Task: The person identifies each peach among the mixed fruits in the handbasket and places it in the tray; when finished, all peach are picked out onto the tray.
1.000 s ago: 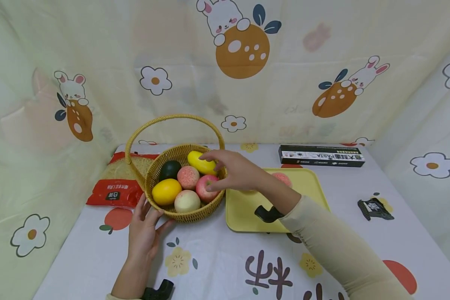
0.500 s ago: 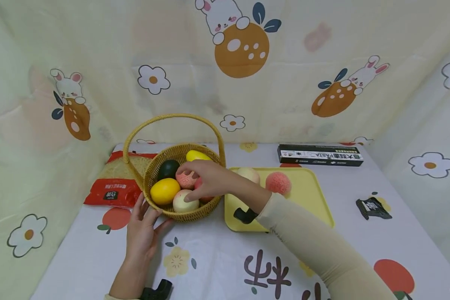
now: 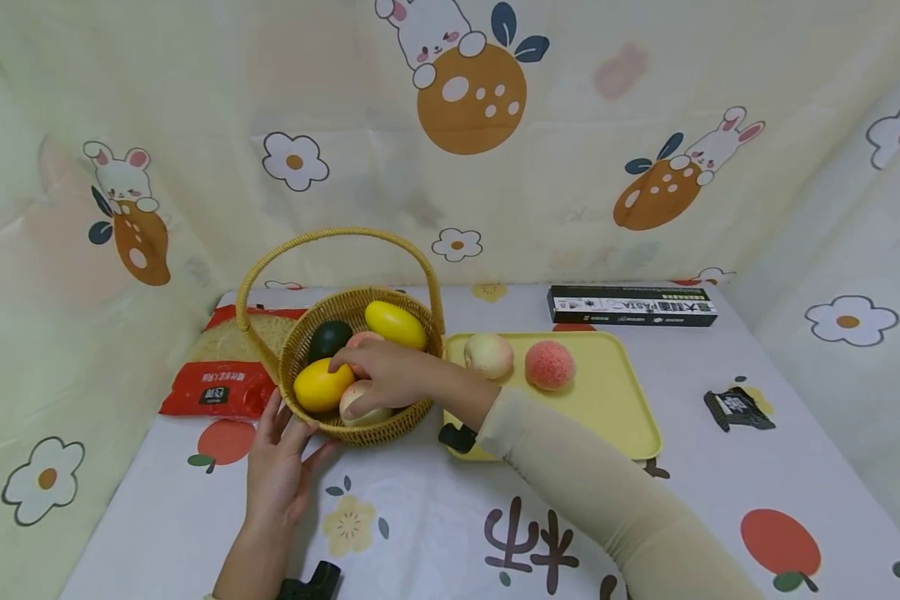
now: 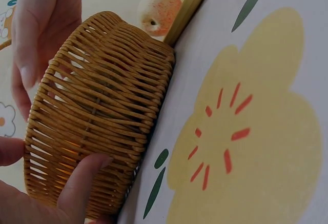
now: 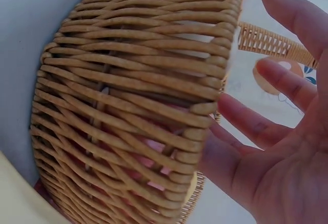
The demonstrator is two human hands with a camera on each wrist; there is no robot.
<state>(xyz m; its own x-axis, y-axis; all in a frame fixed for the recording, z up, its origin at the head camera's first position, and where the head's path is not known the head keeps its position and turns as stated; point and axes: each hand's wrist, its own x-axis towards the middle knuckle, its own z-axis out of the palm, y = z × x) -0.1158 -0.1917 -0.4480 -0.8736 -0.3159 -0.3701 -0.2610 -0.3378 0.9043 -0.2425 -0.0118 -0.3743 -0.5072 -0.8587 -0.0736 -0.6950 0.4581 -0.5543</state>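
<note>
While the right hand (image 3: 390,372) hovers, spread, over the basket (image 3: 393,427) left of centre, the lemon (image 3: 321,387) lies just left of its fingertips, long axis roughly crosswise. The left hand (image 3: 279,467), fingers apart, touches the basket

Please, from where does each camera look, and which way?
Head: worn on the head, facing forward and down at basket and tray; left hand and right hand show.
Left wrist: on that wrist, facing the basket's side; both hands show.
Right wrist: on that wrist, facing the basket's side; right hand shows.
Head and left wrist share: basket, both hands.
</note>
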